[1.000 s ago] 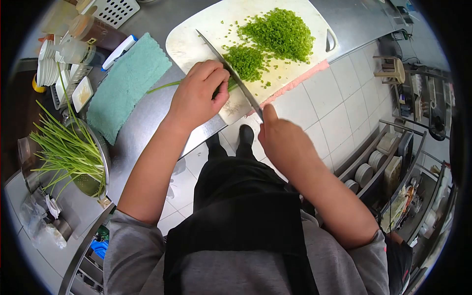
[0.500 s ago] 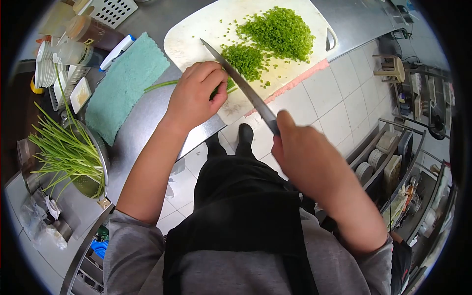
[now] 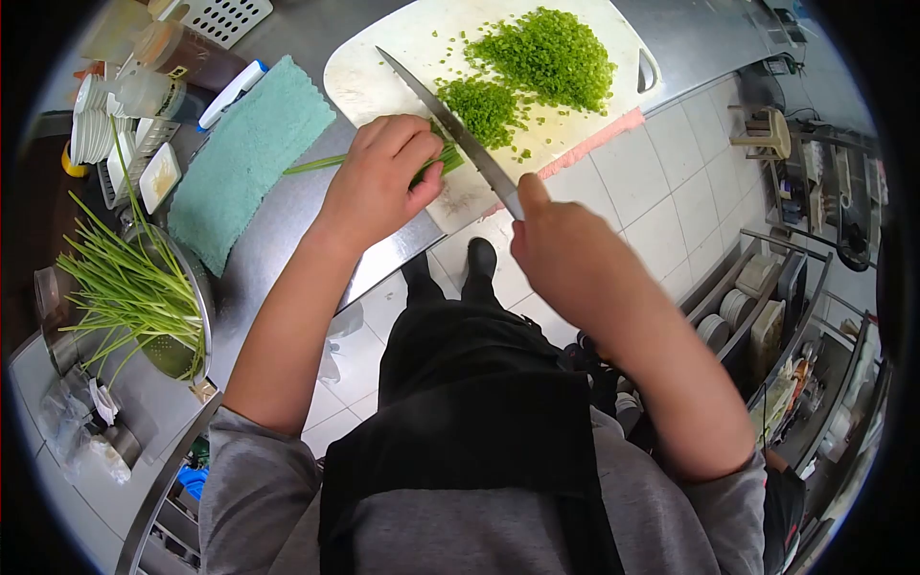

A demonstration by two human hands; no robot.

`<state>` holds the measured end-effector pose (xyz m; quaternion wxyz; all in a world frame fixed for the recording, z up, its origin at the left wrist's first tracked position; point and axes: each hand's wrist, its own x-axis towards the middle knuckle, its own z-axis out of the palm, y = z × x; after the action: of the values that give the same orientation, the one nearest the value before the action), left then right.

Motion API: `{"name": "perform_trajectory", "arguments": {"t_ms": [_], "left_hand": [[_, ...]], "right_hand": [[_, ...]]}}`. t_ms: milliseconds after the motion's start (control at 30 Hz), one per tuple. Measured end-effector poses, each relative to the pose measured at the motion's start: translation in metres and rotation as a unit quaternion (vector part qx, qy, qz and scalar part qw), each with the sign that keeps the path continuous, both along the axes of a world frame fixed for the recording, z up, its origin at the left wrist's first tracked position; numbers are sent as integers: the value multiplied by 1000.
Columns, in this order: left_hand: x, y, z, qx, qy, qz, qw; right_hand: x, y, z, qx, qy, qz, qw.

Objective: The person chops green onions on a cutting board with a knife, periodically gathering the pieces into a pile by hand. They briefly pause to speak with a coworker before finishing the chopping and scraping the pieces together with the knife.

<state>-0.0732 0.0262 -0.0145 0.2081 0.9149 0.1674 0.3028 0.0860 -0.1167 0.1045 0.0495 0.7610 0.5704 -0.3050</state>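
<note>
One knife [image 3: 462,141] is held tight by the right hand [image 3: 567,251]; the left hand [image 3: 381,182] grips green onions [image 3: 447,165] on the board [image 3: 356,77], near the knife; if it slips or the left hand creeps closer, there could be a cut.

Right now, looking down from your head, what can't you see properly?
All in the head view:
- Handle of the knife: hidden by the right hand.
- Middle of the stalks: covered by the left hand.
- Bottom of the bowl: hidden by the greens.
- Top of the basket: cut off by the upper edge.
</note>
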Motion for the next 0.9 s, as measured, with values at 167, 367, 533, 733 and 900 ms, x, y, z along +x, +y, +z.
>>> {"name": "perform_trajectory", "arguments": {"t_ms": [167,367,533,733,900], "left_hand": [[-1,1,0,-21,9,-8,1000],[-2,2,2,-37,-14,-10,999],[-3,3,1,-39,-16,-20,999],[-5,1,2,-54,-24,-20,998],[-4,2,1,-53,-21,-17,998]], "right_hand": [[-6,-11,51,-53,7,-8,999],[-13,-14,-30,25,-36,-3,999],[-12,-12,28,-35,-11,-9,999],[-13,2,-9,1,-44,-10,999],[-24,-17,16,-84,-14,-45,995]]}}
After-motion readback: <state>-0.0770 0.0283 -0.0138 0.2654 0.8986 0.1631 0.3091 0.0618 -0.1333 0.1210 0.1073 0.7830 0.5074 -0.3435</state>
